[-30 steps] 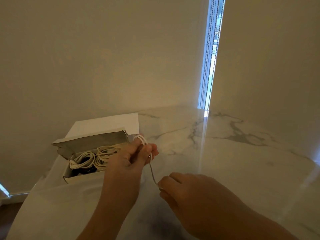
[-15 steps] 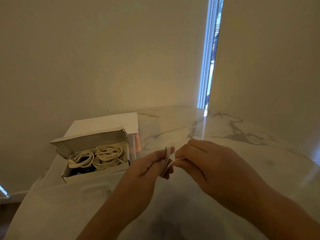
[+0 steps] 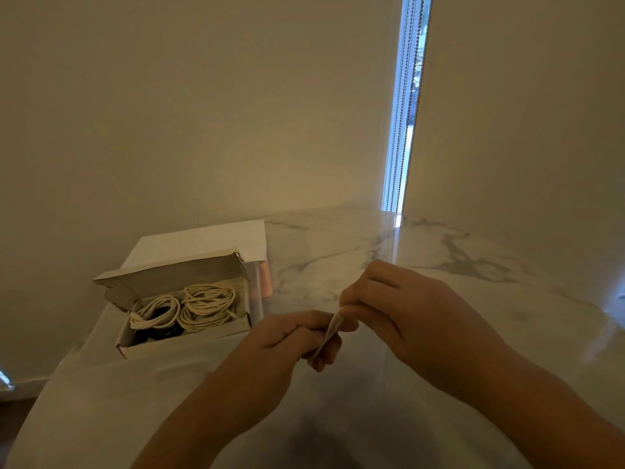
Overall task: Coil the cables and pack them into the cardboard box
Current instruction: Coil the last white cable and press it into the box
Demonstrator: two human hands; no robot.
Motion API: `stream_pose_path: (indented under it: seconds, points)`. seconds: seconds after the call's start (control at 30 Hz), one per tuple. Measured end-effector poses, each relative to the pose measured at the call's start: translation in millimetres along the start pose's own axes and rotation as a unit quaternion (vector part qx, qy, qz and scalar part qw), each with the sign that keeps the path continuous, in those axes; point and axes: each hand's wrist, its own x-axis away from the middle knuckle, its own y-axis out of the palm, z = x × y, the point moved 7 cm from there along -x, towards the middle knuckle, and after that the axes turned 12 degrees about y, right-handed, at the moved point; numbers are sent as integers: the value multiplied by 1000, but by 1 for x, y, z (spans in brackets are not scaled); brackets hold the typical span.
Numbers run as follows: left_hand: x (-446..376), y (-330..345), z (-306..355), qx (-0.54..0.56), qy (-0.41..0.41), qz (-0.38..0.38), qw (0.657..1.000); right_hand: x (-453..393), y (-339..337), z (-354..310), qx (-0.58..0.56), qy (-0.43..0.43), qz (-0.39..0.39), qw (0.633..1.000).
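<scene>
A big marble table (image 3: 456, 275) fills the lower part of the view. It is white with grey lines running through it, and it looks shiny. Behind it is a plain wall (image 3: 203, 113). A thin strip of window (image 3: 404, 106) shows bright light, and bead chains hang down in front of it.

A cardboard box (image 3: 189, 340) sits on the left side of the table, close to the wall. Its lid (image 3: 199, 240) is open and lies back flat behind it. Inside the box are two white coiled cables (image 3: 184, 308), lying side by side. Something dark lies under them, but it is too dim to tell what it is.

Two bare arms reach in from the bottom. The left hand (image 3: 291, 336) and the right hand (image 3: 399, 306) meet in the middle of the table, just to the right of the box. They are up close, touching each other.

Between them is a small white cable (image 3: 333, 328). It looks blurry. The left hand has its fingers curled tight around the lower part of it. The right hand has its fingers bent too, and its fingertips pinch the top of the cable. This cable is held above the table, outside the box.
</scene>
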Motion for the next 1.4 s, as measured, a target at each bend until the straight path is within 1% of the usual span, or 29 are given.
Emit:
stream_pose_path:
  seconds: [0.1,0.23,0.27,0.47,0.67,0.73,0.87,0.97,1.03,1.1,1.17,1.23,1.3,1.4]
  points:
    - [1,2,1,-13,13,-8,1000,-1,2,2,6,-2,4,1000]
    - [0,3,6,-165,53,-12,985,-2,1,7,7,0,11,1000]
    - [0,1,6,-183,57,-4,981,-2,1,8,5,-2,14,1000]
    - [1,-7,9,-212,74,60,973,-4,-1,14,11,-17,52,998]
    - [1,-18,8,-212,92,125,965,-7,-4,30,19,24,83,996]
    - [1,-22,7,-195,97,149,964,-7,-4,35,25,37,90,995]
    - [0,-26,-4,-75,83,185,976,-9,-2,48,27,89,72,993]
    - [0,-24,-7,12,80,204,976,-9,0,53,-25,131,54,990]
    - [-1,-20,-8,75,73,211,972,-9,2,58,-102,172,56,978]
    - [-2,-16,-9,111,62,210,970,-8,5,63,-191,215,54,956]
    - [-3,-13,-11,133,55,209,967,-10,12,65,-300,246,27,921]
    - [-2,-13,-12,157,50,215,963,-11,17,61,-399,269,-8,877]
    - [-2,-13,-12,170,48,218,960,-11,21,56,-453,287,-36,843]
    - [-2,-13,-13,179,44,216,959,-8,25,47,-467,310,-65,826]
